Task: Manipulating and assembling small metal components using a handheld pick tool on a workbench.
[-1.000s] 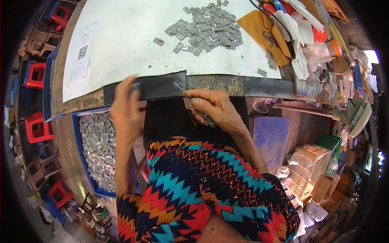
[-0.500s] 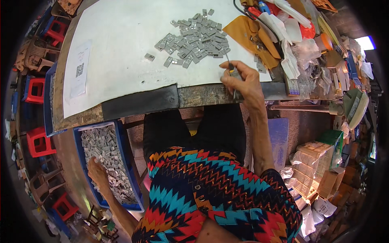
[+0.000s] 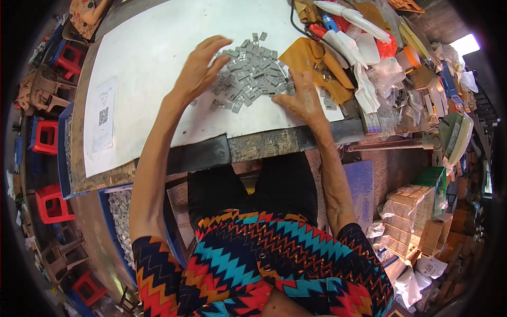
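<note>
A heap of small grey rectangular pieces [image 3: 256, 71] lies on the white sheet [image 3: 153, 68] covering the workbench. At the heap's left edge is my left hand [image 3: 199, 70], its thumb and fingers spread with nothing seen in them. On the opposite side my right hand [image 3: 304, 100] rests low by the pieces, thumb and fingers apart. Something small and dark shows between its thumb and fingers, too unclear to name. The two hands frame the heap from either side.
Below the bench's left end, a blue bin [image 3: 113, 227] holds many grey pieces. A brown paper envelope [image 3: 317, 63] and plastic bags [image 3: 391, 74] crowd the bench's right side. A printed sheet [image 3: 104, 116] lies at left. Another person's arm [image 3: 95, 13] shows far left.
My left hand has come up from the blue bin to the heap. My right hand has shifted up against the heap's right side; the thin pointed tool it held is no longer plainly visible.
</note>
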Tool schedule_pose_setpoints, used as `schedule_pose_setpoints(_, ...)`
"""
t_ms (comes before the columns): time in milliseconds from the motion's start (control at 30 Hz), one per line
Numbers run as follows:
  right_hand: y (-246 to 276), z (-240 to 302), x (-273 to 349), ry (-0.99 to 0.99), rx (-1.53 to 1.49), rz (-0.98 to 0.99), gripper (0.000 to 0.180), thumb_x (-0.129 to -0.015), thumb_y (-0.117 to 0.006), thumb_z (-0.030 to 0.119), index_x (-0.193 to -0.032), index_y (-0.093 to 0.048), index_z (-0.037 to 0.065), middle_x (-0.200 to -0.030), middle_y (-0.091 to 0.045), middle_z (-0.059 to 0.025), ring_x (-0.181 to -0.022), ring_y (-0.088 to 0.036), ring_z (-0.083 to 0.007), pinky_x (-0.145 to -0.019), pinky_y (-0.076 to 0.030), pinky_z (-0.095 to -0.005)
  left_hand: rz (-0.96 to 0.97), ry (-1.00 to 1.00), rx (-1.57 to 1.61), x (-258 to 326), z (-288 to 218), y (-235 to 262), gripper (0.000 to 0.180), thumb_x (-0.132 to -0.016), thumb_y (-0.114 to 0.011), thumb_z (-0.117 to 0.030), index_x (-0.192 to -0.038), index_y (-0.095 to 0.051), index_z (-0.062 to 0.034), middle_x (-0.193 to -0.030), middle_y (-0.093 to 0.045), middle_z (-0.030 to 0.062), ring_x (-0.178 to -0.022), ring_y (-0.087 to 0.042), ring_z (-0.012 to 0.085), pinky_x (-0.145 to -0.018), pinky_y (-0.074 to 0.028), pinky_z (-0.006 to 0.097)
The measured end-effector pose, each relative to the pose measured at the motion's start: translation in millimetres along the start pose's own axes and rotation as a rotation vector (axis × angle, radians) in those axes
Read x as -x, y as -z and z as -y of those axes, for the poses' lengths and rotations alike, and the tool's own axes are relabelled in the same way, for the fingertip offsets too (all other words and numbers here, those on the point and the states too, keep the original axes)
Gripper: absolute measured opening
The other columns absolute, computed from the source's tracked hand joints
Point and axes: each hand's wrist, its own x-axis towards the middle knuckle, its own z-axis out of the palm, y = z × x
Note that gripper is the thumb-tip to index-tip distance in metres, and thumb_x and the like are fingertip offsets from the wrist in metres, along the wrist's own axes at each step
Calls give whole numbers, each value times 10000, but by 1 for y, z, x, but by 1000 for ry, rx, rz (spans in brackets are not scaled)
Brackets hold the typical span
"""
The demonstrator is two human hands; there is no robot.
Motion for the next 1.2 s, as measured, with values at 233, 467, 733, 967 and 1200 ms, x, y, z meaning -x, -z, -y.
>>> schedule_pose_setpoints(233,4,2,1,-54,-46,77,761,-588,-743,232,-1200,-409,-72,-1092,-412,-228,-1019,-483,-367,-868,-407,-379,70,-162,-317,-86,44,-88,347,-856,-503,-233,-1146,-529,-45,-1182,-505,110,-1076,-486,268,-896,-415,405)
schedule_pose_setpoints(467,1,6,-4,-83,-68,98,745,-592,-735,217,-1214,-421,-47,-1078,-431,-207,-1028,-473,-343,-884,-395,-372,233,-125,-281,-92,48,-114,345,-875,-453,-291,-1158,-524,-107,-1183,-501,84,-1082,-467,255,-872,-400,453)
schedule_pose_setpoints(733,-1,11,-14,-34,-82,126,717,-601,-727,215,-1218,-451,-25,-1061,-450,-191,-1022,-466,-310,-891,-387,-345,187,-247,-166,-43,36,-96,340,-861,-476,-291,-1123,-533,-82,-1172,-509,80,-1069,-462,242,-894,-359,397)
schedule_pose_setpoints(967,-19,20,-13,44,-134,167,697,-617,-728,238,-1207,-464,-22,-1049,-453,-179,-1003,-474,-290,-875,-394,-333,172,-109,-66,-2,27,-60,365,-839,-519,-245,-1100,-521,11,-1156,-502,141,-1059,-467,295,-909,-363,386)
schedule_pose_setpoints(1200,-29,44,-14,118,-189,279,562,-664,-679,215,-1163,-497,30,-1031,-449,-166,-971,-511,-312,-858,-425,-357,208,-29,-34,31,20,-19,321,-832,-539,-179,-1079,-523,25,-1095,-514,165,-1006,-496,308,-884,-395,379)
